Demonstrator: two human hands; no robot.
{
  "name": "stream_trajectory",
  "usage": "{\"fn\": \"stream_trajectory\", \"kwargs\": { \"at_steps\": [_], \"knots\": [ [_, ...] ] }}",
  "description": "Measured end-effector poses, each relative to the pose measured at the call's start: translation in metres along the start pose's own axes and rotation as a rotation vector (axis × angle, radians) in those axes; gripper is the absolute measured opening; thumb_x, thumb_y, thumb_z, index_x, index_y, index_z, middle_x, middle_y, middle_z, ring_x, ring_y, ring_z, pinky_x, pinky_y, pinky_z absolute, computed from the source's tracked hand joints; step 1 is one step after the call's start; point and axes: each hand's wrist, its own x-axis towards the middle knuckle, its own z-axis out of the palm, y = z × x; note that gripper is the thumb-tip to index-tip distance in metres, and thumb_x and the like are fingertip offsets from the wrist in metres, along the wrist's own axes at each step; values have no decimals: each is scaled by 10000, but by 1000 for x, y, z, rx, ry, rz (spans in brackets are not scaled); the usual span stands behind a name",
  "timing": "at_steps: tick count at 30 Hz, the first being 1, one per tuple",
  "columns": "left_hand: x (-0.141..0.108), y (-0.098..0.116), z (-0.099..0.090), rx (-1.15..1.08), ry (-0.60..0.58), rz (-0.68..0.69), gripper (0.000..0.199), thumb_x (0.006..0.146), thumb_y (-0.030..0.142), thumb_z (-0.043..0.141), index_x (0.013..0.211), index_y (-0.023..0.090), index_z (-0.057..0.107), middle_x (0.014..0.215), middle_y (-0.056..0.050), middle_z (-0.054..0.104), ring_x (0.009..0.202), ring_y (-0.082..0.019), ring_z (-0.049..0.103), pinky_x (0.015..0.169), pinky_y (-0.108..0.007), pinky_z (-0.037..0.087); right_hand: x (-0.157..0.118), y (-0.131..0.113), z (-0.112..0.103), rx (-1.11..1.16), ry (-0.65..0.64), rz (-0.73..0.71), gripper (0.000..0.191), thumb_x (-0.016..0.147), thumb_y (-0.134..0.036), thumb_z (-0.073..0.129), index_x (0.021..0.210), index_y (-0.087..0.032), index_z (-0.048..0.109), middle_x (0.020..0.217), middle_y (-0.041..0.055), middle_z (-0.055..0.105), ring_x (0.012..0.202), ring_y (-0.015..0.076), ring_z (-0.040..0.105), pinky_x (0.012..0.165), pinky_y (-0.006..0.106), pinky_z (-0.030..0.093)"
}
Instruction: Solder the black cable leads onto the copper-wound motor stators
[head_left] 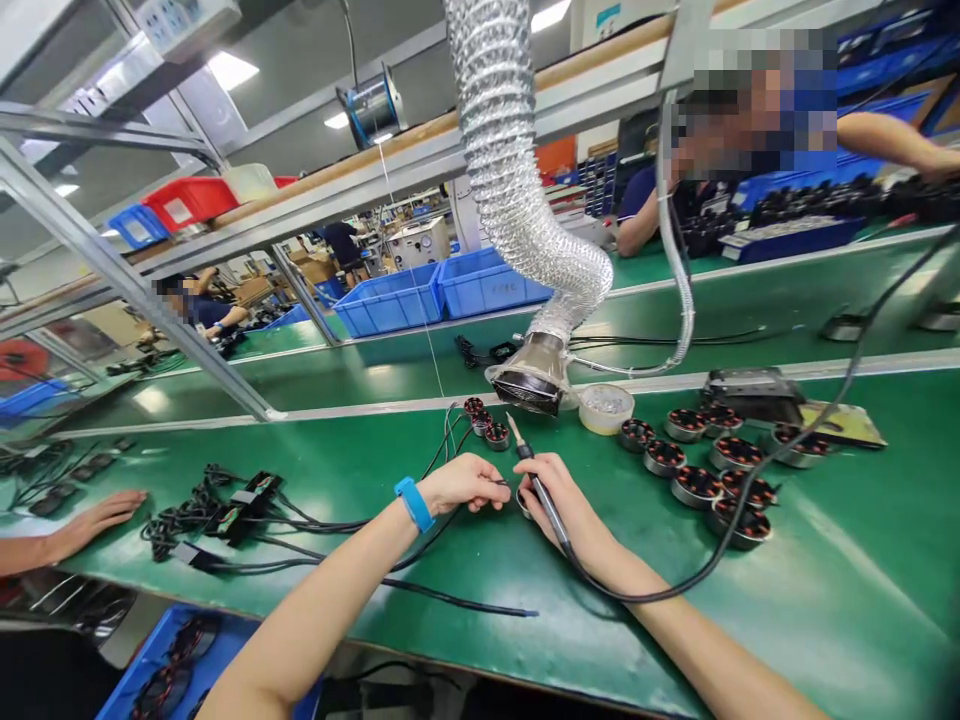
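Note:
My right hand (566, 505) is closed round a soldering iron (551, 510), its tip pointing up and away from me. Partly hidden by those fingers, a small round metal part (523, 503) shows at their left side. My left hand (469, 482), below a blue wristband, pinches the end of a black cable (431, 541) close to that part. Just beyond my hands sit a few small motor stators (496, 436) with copper windings. Another black cable (465, 602) lies along the bench in front of my left hand.
A fume extraction hood (531, 375) hangs beyond my hands, beside a round pale dish (606, 408). Several stators (697, 486) stand at right, near the iron's cord. Bundled cables (244, 508) lie at left, near another person's hand (101, 515). A blue bin (169, 650) sits below the bench edge.

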Motion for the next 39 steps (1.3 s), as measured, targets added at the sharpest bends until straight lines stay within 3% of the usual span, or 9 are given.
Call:
{"fn": "stream_trajectory", "kwargs": {
  "at_steps": [5,9,13,17,22,24,31,39],
  "knots": [
    [-2,4,2,-28,-13,-33,243,687,358,666,644,144,560,510,60,485,373,-20,291,378,-195,151,0,2,1,3,0,-2,271,965,-171,392,1218,-234,468,1064,69,432,843,147,569,801,304,514],
    [-5,4,0,53,-33,-24,282,758,418,600,670,154,557,497,56,487,352,-27,300,366,-194,158,-1,4,2,11,6,5,285,967,-173,399,1237,-240,462,1072,69,430,856,147,566,811,306,510],
    [-5,-1,-5,52,-2,19,232,727,370,628,693,142,600,533,33,542,376,-38,359,380,-195,212,-2,3,2,9,-4,17,280,972,-179,396,1237,-237,463,1072,68,425,840,140,564,799,303,506],
    [-2,-3,-7,34,55,9,190,686,318,671,699,135,622,542,46,525,409,-38,337,404,-199,184,0,-1,0,0,-2,11,279,972,-175,387,1235,-228,464,1064,71,428,831,141,570,792,308,512],
    [-2,-3,-5,29,68,113,307,629,345,793,813,116,701,691,12,635,607,-74,500,602,-212,377,0,1,-1,1,2,-1,285,971,-186,396,1245,-217,468,1065,82,445,832,149,578,770,312,530],
    [-3,-1,-4,25,63,150,305,640,357,788,802,110,715,740,-6,660,683,-93,537,680,-226,401,-1,4,0,3,7,-5,285,972,-187,403,1247,-220,471,1071,82,445,832,148,579,772,313,533],
    [-7,5,-4,87,124,82,320,717,403,679,834,109,729,550,41,512,465,-57,343,460,-226,195,-2,9,2,1,10,-13,283,976,-177,416,1249,-233,463,1073,72,429,847,141,578,788,299,524],
    [-4,-2,-4,76,183,95,368,712,441,687,804,89,739,533,39,475,459,-51,299,459,-236,173,-1,4,-1,-9,-7,-1,289,980,-189,421,1265,-226,455,1063,79,452,861,156,583,815,328,525]
  ]
}}
